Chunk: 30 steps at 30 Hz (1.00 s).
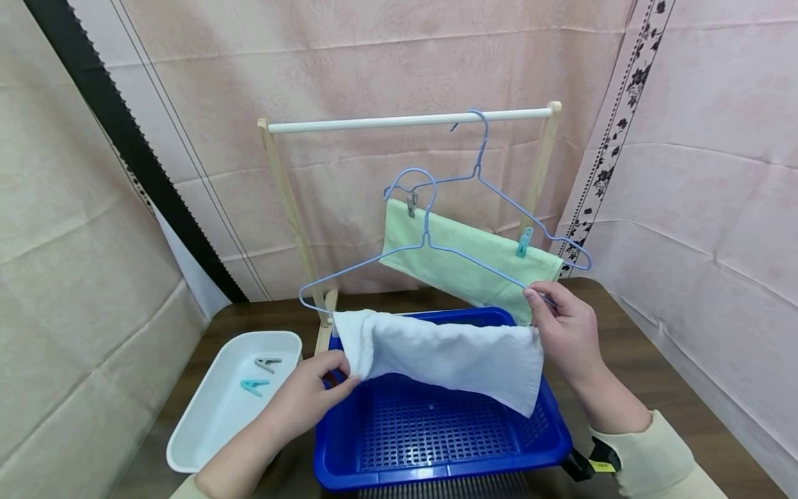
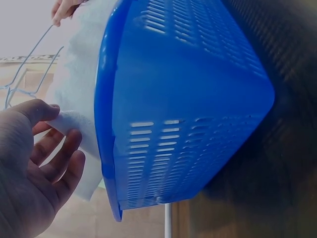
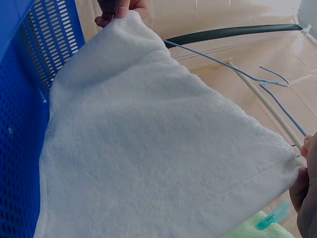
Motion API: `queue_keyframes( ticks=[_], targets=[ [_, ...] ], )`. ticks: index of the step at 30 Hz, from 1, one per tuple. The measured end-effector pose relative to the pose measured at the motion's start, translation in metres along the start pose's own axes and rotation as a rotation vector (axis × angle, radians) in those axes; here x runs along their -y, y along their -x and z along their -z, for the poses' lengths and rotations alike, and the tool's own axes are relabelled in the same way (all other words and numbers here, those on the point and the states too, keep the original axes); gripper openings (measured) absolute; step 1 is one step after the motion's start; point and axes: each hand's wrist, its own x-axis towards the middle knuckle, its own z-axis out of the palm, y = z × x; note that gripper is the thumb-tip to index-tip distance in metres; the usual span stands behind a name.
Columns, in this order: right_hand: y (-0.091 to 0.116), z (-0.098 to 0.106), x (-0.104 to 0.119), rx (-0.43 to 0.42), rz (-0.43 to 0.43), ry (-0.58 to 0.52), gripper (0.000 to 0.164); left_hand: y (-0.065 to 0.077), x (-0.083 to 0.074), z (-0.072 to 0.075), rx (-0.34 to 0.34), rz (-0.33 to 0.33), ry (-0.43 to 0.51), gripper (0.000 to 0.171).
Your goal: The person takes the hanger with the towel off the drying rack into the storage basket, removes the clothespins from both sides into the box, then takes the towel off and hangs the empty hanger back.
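Note:
A white towel (image 1: 442, 350) is stretched above the blue basket (image 1: 337, 443), its upper edge along the bottom of a blue wire hanger (image 1: 368, 261). Whether it is folded over the hanger's lower wire is hidden. My left hand (image 1: 308, 391) pinches the towel's left edge between thumb and fingers, also plain in the left wrist view. With thumb and fingers my right hand (image 1: 567, 333) grips the hanger's right end together with the towel's upper right corner. Behind, a light green towel (image 1: 461, 246) hangs from a second blue hanger (image 1: 511, 201), held by a grey clothespin (image 1: 411, 204) and a teal clothespin (image 1: 524, 242).
The second hanger hooks over a white rod (image 1: 374, 124) on a wooden stand (image 1: 289, 201) at the back. On the left, a white tray (image 1: 212, 416) holds a grey clothespin (image 1: 268, 363) and a teal clothespin (image 1: 254, 387). Everything stands on a brown wooden table (image 1: 661, 409).

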Motion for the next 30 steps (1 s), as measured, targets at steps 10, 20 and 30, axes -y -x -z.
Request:
queue_keyframes(
  ticks=[10, 20, 30],
  targets=[
    [0.000, 0.000, 0.002, 0.008, -0.011, -0.007, 0.006, 0.002, -0.001, -0.003, 0.030, -0.050, 0.007, 0.020],
    [-0.001, 0.001, 0.002, -0.002, -0.022, 0.013, 0.007, 0.004, -0.003, -0.008, 0.050, -0.073, 0.006, 0.020],
    [-0.001, 0.001, 0.002, -0.009, -0.044, 0.011, 0.007, 0.006, -0.003, -0.014, 0.070, -0.126, 0.031, 0.023]
  ],
)
